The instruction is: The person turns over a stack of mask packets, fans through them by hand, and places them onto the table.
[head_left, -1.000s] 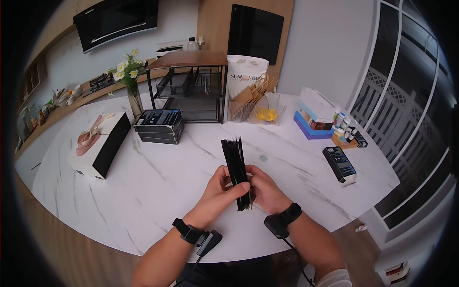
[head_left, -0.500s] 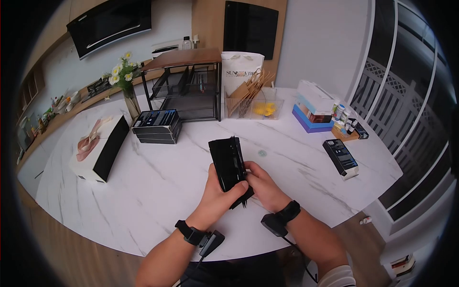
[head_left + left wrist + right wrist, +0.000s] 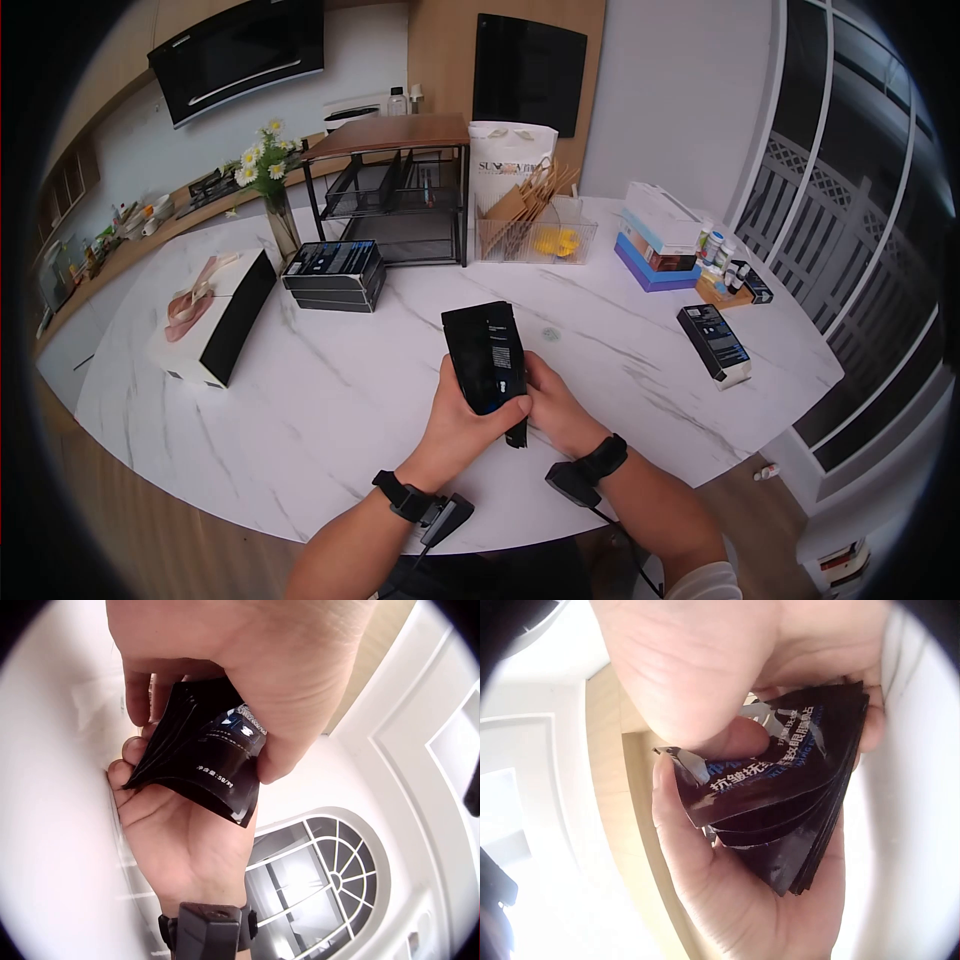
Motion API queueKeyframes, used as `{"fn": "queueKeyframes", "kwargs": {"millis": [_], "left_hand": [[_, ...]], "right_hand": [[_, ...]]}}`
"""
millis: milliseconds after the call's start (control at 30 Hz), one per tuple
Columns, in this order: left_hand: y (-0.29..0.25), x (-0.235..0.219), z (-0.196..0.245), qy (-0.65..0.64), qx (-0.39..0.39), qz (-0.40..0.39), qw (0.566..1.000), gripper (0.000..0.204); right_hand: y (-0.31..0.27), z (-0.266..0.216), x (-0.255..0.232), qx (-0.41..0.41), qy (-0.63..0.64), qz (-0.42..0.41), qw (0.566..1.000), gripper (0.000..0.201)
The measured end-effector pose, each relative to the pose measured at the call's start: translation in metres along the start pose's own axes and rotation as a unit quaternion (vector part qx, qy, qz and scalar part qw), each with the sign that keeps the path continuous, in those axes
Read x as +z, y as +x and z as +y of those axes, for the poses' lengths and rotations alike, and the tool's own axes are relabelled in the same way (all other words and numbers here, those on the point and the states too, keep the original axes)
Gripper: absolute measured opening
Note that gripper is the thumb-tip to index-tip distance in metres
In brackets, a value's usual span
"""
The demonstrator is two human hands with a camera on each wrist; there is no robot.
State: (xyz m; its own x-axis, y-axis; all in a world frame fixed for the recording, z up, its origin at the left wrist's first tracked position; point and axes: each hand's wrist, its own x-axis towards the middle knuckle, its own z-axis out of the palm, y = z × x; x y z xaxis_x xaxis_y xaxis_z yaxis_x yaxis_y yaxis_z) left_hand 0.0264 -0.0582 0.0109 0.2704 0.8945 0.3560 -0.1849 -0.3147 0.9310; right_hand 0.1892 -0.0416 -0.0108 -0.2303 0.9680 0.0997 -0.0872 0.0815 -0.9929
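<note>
Between both hands is a stack of black foil sachets [image 3: 482, 350], standing tilted over the table, printed with white and blue lettering. My left hand [image 3: 460, 420] grips it from the left, its thumb across the front face near the lower right edge. On the right side my right hand [image 3: 563, 408] holds the same stack, its fingers partly hidden behind it. In the left wrist view the sachets [image 3: 202, 761] lie between the two hands, their edges spread apart. The right wrist view shows several layered sachets [image 3: 780, 795] slightly fanned.
On the marble-patterned table [image 3: 330, 430] are a white box with a pink ribbon [image 3: 215, 320], stacked black boxes [image 3: 335, 275] and a single black box [image 3: 714, 345]. Farther back stand a flower vase [image 3: 282, 222], a mesh drawer rack [image 3: 390, 195], a clear bin [image 3: 530, 245] and stacked cartons [image 3: 660, 235].
The stack has turned from edge-on to showing its broad printed face. Both hands keep hold of it at about the same place over the table.
</note>
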Motion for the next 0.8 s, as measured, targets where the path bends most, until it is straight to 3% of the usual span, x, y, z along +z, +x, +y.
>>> {"fn": "queueKeyframes", "kwargs": {"millis": [300,367,600,800], "left_hand": [[-0.004,0.006,0.006,0.015,0.030,0.051,0.998,0.066],[-0.005,0.006,0.007,0.009,0.022,0.056,0.998,0.067],[-0.004,0.009,0.005,-0.006,0.041,0.056,0.998,0.070],[-0.005,0.004,-0.006,-0.055,0.009,0.085,0.995,0.057]], "right_hand": [[0.003,0.014,-0.001,-0.028,-0.011,0.029,0.999,0.034],[0.001,0.013,0.000,-0.027,-0.066,0.042,0.997,0.034],[0.000,0.015,-0.002,-0.043,-0.031,0.030,0.998,0.033],[-0.004,0.009,0.003,-0.051,-0.036,0.019,0.998,0.033]]}}
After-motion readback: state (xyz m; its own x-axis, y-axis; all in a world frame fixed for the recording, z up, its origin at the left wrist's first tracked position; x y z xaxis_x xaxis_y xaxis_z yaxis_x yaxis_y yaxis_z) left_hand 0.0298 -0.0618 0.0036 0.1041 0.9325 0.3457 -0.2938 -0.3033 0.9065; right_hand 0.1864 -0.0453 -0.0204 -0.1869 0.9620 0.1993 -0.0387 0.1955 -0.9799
